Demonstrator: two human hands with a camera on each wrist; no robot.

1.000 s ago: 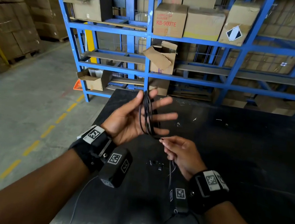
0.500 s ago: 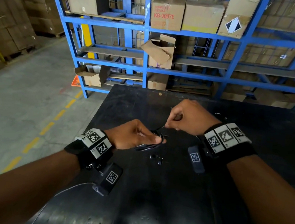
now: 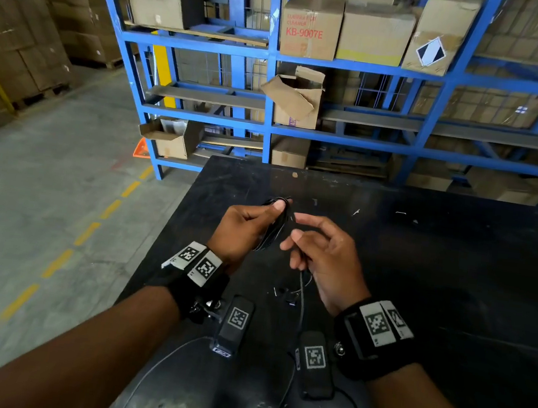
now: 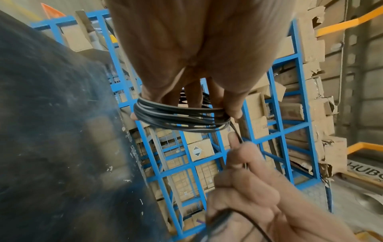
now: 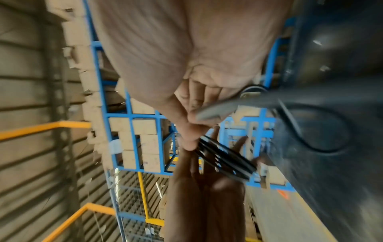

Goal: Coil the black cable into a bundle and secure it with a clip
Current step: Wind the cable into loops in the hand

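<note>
The black cable (image 3: 273, 228) is wound in several loops round the fingers of my left hand (image 3: 244, 226), held above the black table (image 3: 421, 273). The left wrist view shows the coil (image 4: 180, 117) wrapped round the fingers with the thumb against it. My right hand (image 3: 319, 254) is just right of the coil and pinches the loose strand (image 4: 238, 137) that leads off it; the tail (image 3: 300, 309) hangs down to the table. In the blurred right wrist view the coil (image 5: 225, 162) lies just past my fingertips. Small dark clips (image 3: 285, 295) lie on the table below the hands.
Blue steel shelving (image 3: 270, 68) with cardboard boxes (image 3: 311, 26) stands behind the table. The table's left edge (image 3: 168, 242) drops to a concrete floor with a dashed yellow line (image 3: 61, 259). Stacked cartons (image 3: 21, 31) fill the far left.
The left hand, flat and low half a second ago, has lifted and turned the coil upright. The right hand has come down from above the coil to its right side, still on the strand.
</note>
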